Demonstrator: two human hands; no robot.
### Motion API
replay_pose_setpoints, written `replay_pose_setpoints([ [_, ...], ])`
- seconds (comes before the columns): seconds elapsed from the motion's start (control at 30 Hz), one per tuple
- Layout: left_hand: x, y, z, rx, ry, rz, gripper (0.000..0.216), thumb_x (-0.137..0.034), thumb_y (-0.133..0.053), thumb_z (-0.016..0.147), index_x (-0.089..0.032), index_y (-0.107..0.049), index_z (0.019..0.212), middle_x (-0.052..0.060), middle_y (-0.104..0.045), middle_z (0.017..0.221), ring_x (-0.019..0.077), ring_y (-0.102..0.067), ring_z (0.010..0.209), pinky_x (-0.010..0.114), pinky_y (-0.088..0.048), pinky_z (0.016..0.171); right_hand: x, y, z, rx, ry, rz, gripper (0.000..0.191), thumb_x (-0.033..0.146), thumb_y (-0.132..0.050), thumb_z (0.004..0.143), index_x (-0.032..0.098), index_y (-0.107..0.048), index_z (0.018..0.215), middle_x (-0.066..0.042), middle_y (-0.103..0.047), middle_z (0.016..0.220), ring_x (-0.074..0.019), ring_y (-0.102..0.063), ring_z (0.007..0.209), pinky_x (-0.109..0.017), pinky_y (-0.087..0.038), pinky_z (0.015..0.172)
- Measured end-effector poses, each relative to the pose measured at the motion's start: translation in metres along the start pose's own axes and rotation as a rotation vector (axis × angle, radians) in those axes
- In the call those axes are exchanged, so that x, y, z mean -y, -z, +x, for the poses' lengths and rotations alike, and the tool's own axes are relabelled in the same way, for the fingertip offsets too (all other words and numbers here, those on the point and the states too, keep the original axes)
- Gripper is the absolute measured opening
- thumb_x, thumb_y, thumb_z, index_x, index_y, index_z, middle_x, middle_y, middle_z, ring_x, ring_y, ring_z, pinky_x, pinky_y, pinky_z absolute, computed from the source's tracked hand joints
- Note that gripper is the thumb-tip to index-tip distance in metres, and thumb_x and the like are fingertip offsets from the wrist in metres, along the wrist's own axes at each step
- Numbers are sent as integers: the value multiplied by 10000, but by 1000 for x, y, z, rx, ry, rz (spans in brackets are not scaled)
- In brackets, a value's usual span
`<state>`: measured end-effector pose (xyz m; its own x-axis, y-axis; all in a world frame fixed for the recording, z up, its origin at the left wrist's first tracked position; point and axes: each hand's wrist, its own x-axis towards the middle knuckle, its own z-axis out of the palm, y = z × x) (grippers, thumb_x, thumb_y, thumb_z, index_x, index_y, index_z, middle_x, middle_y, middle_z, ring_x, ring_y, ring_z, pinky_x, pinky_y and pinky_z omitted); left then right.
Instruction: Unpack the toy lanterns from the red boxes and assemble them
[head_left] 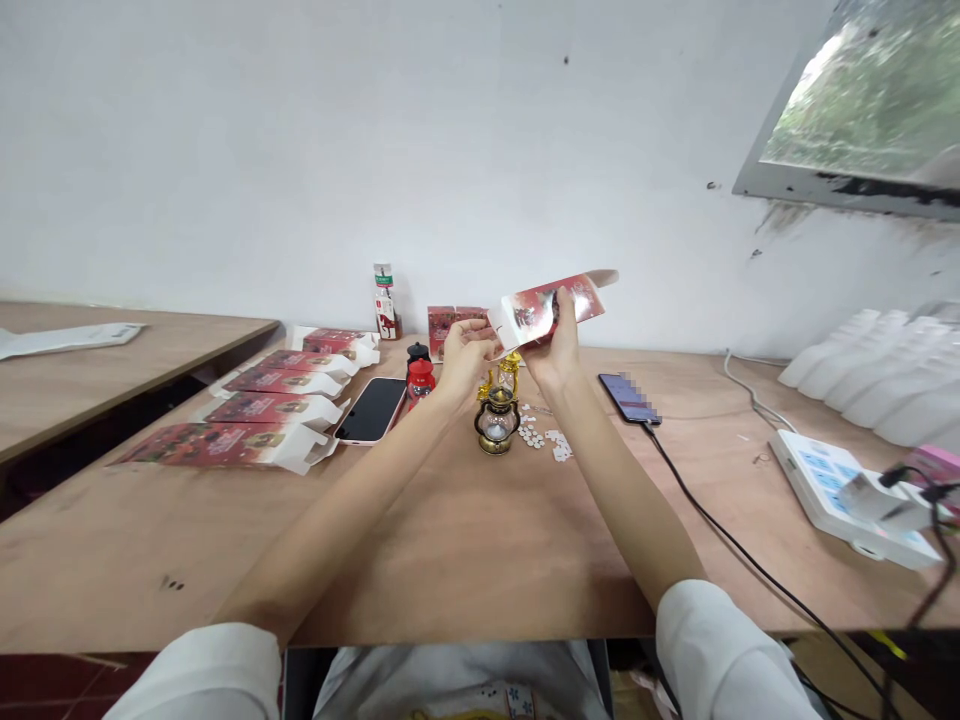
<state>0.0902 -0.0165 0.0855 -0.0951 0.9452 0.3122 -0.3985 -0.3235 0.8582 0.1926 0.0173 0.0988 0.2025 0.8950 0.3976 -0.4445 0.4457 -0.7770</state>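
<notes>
A red printed cardboard box (pixel 538 308) is tilted in the air above the table, a flap sticking out at its right end. My right hand (pixel 556 350) grips it from below, thumb across the printed face. At the box's left end, my left hand (pixel 466 360) has its fingers closed on the white flap edge. Below the hands stand a bronze miniature lantern (pixel 497 420) and a gold lantern (pixel 509 372), partly hidden. A red lantern (pixel 421 380) and a black lantern (pixel 417 352) are left of my left hand. Small white pieces (pixel 531 437) lie beside the bronze lantern.
Several red boxes (pixel 262 408) with white flaps lie in a row at left. A pink-edged phone (pixel 373 410) is beside them, a bottle (pixel 385 303) by the wall. At right are a cabled phone (pixel 630 398), a power strip (pixel 840 490) and white shapes (pixel 885 375).
</notes>
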Motion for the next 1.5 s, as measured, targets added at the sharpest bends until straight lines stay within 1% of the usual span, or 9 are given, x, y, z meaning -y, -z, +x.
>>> replay_pose_setpoints([
  [0.17,-7,12,1,165,-423,513,467,-77,-659,571,-218,-519,994,59,-566,1083,233,-530,1041,382,-433,900,3,-2,-7,-20,-36,-32,566,610,-564,684,208,-551,1083,-55,-637,860,-189,-610,822,-324,-504,655],
  [0.3,-14,19,2,202,-514,577,474,-94,-668,620,-233,-540,1055,51,-619,1039,239,-546,1044,374,-414,930,9,-6,-12,64,-9,-87,562,617,-560,699,224,-547,1101,-46,-630,866,-187,-601,824,-325,-495,664],
  [0.5,-21,23,16,181,-201,205,397,-109,-659,669,-200,-544,1039,61,-662,965,252,-614,997,381,-513,843,23,-6,-10,120,-2,-81,657,752,-367,743,224,-535,1096,-73,-621,921,-220,-599,881,-363,-498,696],
  [0.63,-28,30,26,355,234,-35,345,-133,-582,750,-154,-536,1091,110,-667,968,290,-627,1014,433,-563,819,29,-13,-17,269,55,-22,575,701,-445,743,257,-541,1097,-54,-630,1021,-220,-588,981,-396,-496,787],
  [0.7,-28,34,28,414,324,-89,368,-145,-543,791,-164,-508,1157,115,-660,991,290,-628,1030,436,-570,833,27,-16,-21,314,87,10,557,668,-508,723,270,-548,1111,-44,-638,1039,-217,-587,1006,-406,-494,815],
  [0.97,-21,33,22,539,414,-141,367,-123,-539,799,-161,-534,1164,122,-673,973,277,-637,1039,407,-549,902,16,-14,-13,226,65,100,506,525,-632,690,252,-575,1113,-35,-669,1011,-209,-613,1014,-379,-511,837],
  [1.1,-22,27,12,533,360,-12,416,-17,-599,715,-115,-562,1118,120,-674,1004,236,-636,1039,372,-490,987,15,-8,-4,155,-23,173,418,451,-635,695,211,-599,1036,-36,-682,996,-202,-620,1016,-357,-523,851],
  [1.27,-24,20,3,518,255,188,529,-76,-712,656,-181,-566,1153,94,-653,1085,233,-627,1024,368,-530,911,8,2,7,116,-112,182,304,320,-681,645,178,-606,903,-44,-699,914,-198,-644,950,-344,-539,851],
  [1.5,-71,48,7,843,241,646,569,-253,-800,585,-207,-619,1122,84,-681,1015,225,-643,952,330,-528,811,13,9,13,114,-174,136,262,201,-695,617,147,-600,856,-59,-710,876,-199,-665,884,-360,-554,843],
])
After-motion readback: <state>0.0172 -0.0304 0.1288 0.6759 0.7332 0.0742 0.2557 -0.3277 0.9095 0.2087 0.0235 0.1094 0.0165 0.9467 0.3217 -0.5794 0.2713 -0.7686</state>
